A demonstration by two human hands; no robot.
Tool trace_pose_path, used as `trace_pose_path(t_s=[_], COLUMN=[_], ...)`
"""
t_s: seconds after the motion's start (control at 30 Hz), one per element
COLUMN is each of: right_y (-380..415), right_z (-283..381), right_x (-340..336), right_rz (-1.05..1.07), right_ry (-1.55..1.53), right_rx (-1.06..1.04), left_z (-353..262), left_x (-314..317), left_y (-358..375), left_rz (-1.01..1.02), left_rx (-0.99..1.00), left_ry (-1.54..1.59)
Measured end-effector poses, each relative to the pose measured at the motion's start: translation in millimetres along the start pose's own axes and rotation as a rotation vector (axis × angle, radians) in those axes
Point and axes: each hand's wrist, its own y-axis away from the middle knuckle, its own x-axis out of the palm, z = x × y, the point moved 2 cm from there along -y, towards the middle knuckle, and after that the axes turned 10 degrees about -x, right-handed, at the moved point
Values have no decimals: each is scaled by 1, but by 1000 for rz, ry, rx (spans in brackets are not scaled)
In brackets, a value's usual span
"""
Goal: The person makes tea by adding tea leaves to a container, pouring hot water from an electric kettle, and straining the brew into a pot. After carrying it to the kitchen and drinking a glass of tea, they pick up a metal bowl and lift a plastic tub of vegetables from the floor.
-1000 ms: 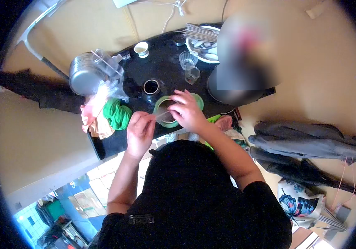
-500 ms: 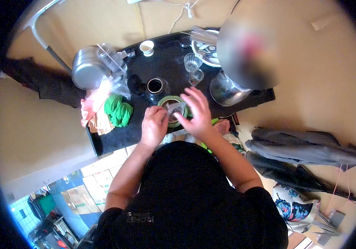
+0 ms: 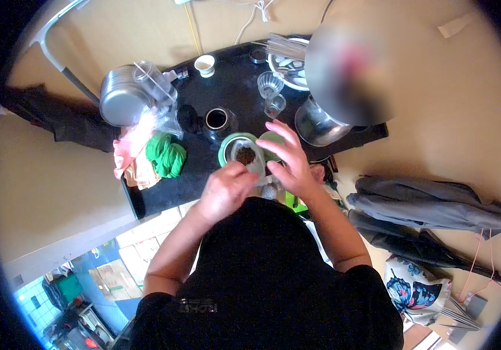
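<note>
At the table's near edge is a green-rimmed round pot (image 3: 225, 148). A clear plastic bag (image 3: 255, 172) with dark brown granules (image 3: 244, 155) lies in its mouth. My left hand (image 3: 227, 189) is closed in a pinch on the bag's near edge. My right hand (image 3: 290, 160) is open with its fingers spread, the thumb close to the bag's right side. A green round piece (image 3: 272, 143) shows partly behind the right fingers. Just beyond the pot stands a dark open jar (image 3: 217, 119), with a black round lid (image 3: 190, 118) to its left.
On the black table (image 3: 201, 93) are a white cup (image 3: 205, 66), glass cups (image 3: 270, 85), a metal pot (image 3: 319, 123) and a plate of utensils (image 3: 291, 70). Left are stacked metal bowls (image 3: 119, 96) and a green cloth (image 3: 166, 154). Dark clothes (image 3: 431, 201) hang at right.
The bag's mouth has been spread, and the brown granules now show inside. My left hand has moved nearer and slightly right; my right hand has shifted slightly right, fingers still spread.
</note>
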Motion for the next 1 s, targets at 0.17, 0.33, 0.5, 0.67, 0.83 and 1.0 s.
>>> trace_pose_path(t_s=[0.17,0.33,0.5,0.67,0.83,1.0], right_y=[5,29,26,2,12,3], right_z=[-15,-38,-27,-19,-43,-19], right_x=[18,28,33,34,50,32], right_rz=[245,405,110,237,125,10], right_ry=[227,297,219,206,13,-5], right_rx=[22,243,304,511,291,210], left_z=[-8,-9,-1,-6,-8,11], left_x=[18,4,2,9,6,5], left_y=[7,7,8,7,7,11], left_rz=[184,179,105,203,211,-18], left_rx=[169,33,-23,31,-7,-261], left_ry=[-81,-108,-114,-109,-136,12])
